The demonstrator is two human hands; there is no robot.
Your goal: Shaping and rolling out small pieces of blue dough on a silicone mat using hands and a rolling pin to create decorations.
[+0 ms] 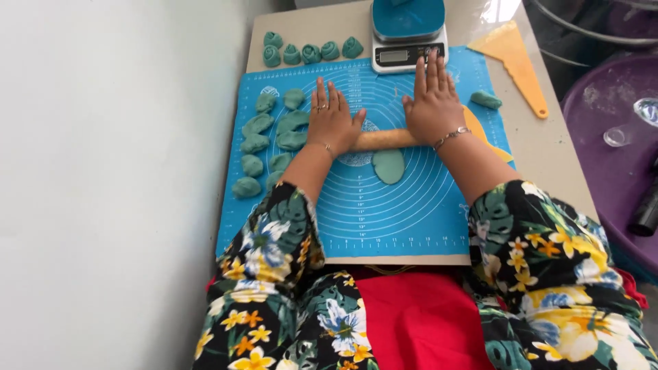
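Both palms flat, fingers spread wide, on the wooden rolling pin (384,139): left hand (334,118), right hand (433,106). Flattened teal dough oval (389,166) just below the pin, on the blue mat (384,219). Possibly sticking or tearing under uneven pressure; thickness unclear.

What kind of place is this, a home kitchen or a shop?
Probably a home baking table. Both hands, left hand and right hand, press a rolling pin over green dough on a blue baking mat. A kitchen scale stands behind.
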